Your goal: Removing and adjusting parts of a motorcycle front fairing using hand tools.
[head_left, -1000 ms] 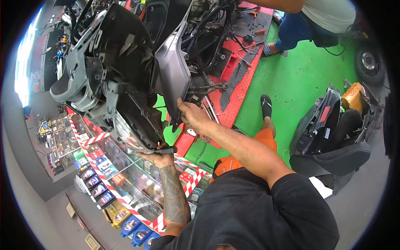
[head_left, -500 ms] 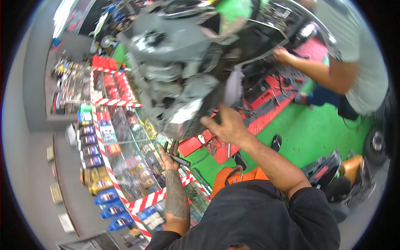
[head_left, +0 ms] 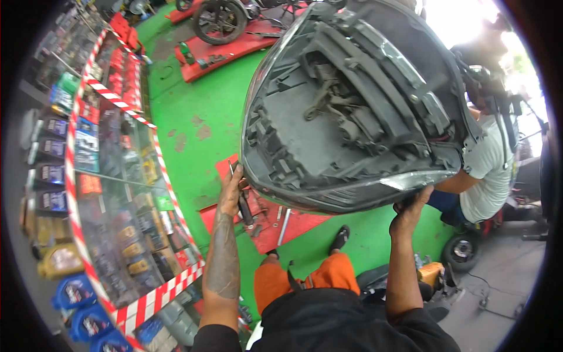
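- The left hand (head_left: 230, 190) is pressed against the left rim of a large grey scooter body panel (head_left: 352, 111), and a dark screwdriver-like tool (head_left: 241, 199) is gripped in the same hand.
- The right hand (head_left: 412, 206) is closed on the panel's lower right edge, fingers curled over the rim.
- The panel is held up in front of the person, its ribbed inner side turned toward the camera.
- Below it, a red mat (head_left: 275, 223) with loose tools is seen on the green floor (head_left: 193, 117).
- A glass display counter (head_left: 111, 193) edged with red-and-white tape is stood at the left.
- Another person (head_left: 487, 170) in a pale shirt is crouched behind the panel at the right.
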`<state>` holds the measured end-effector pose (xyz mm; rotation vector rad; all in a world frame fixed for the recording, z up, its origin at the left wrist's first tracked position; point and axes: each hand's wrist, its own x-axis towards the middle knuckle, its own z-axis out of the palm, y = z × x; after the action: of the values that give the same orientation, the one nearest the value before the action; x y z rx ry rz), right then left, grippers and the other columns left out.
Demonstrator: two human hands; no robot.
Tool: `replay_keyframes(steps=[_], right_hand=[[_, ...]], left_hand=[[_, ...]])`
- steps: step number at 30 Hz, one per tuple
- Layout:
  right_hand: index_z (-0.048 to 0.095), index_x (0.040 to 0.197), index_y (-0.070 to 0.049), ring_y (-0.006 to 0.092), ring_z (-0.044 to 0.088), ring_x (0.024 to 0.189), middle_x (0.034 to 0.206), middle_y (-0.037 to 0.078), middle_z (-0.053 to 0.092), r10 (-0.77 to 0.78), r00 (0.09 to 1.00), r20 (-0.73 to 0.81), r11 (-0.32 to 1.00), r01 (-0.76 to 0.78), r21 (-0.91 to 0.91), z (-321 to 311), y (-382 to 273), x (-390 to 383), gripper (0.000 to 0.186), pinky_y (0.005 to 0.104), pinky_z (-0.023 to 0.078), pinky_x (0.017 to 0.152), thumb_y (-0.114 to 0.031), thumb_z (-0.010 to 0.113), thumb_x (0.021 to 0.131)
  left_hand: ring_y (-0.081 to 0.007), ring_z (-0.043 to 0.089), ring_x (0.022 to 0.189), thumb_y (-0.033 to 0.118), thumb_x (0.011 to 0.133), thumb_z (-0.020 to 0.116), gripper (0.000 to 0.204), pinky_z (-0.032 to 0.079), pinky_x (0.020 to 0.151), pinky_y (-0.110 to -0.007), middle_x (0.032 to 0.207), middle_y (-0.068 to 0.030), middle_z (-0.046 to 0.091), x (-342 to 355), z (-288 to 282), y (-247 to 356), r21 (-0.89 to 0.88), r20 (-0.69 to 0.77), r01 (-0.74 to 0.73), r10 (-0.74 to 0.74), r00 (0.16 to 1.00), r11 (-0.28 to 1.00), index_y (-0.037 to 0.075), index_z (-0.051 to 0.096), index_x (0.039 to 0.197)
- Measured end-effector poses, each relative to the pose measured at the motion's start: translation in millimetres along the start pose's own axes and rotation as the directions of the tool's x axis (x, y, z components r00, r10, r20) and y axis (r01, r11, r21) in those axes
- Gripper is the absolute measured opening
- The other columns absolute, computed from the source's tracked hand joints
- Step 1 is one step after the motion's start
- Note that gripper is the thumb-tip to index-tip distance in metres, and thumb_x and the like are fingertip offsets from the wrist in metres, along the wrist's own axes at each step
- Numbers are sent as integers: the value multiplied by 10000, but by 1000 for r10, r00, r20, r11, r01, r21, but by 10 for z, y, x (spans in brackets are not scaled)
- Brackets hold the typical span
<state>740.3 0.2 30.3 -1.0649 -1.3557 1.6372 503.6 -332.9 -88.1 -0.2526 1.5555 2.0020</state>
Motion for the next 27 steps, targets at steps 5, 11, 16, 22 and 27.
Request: replay_keyframes(steps=[5, 11, 16, 22, 27], right_hand=[[556, 1105, -171, 47, 316, 522, 735, -70, 471, -121, 975, -187, 986, 96, -139, 290, -324, -176, 701, 231, 199, 464, -808, 411, 848], [317, 1492, -109, 219, 469, 1223, 1422, 70, 452, -339, 908, -247, 922, 268, -281, 350, -272, -111, 855, 348, 404, 1004, -740, 355, 917], [217, 1533, -117, 274, 321, 1385, 1537, 89, 306, -330, 922, -204, 920, 265, -288, 518, -305, -177, 845, 398, 262, 1147, -711, 325, 941], [130, 1545, -134, 281, 355, 1367, 1529, 99, 300, -412, 882, -227, 859, 294, -419, 427, -335, -192, 807, 411, 319, 1122, -667, 318, 969], [188, 1535, -117, 284, 376, 1347, 1513, 106, 330, -418, 874, -248, 876, 316, -363, 322, -311, -137, 830, 409, 328, 1114, -697, 307, 954]], left_hand=[[-75, 502, 606, 552, 882, 646, 636, 410, 472, -225, 849, 28, 566, 250, -218, -208, -125, 296, 86, -45, 954, 988, 96, 495, 1299], [-65, 503, 565, 558, 840, 679, 583, 395, 461, -212, 787, 35, 558, 296, -87, -203, -149, 291, 87, -40, 956, 985, 72, 526, 1124], [-150, 600, 877, 522, 820, 722, 732, 505, 726, -287, 1088, -40, 593, 242, -103, -46, -244, 390, 26, 73, 918, 970, 34, 454, 1295], [-189, 554, 1075, 292, 759, 813, 719, 412, 979, -336, 1191, -70, 578, 229, -68, -42, -396, 348, 87, 61, 936, 914, -22, 461, 1302], [-197, 553, 1079, 411, 711, 860, 858, 418, 977, -343, 1205, -76, 569, 368, -122, -139, -393, 409, 60, 116, 905, 918, -17, 434, 1320]])
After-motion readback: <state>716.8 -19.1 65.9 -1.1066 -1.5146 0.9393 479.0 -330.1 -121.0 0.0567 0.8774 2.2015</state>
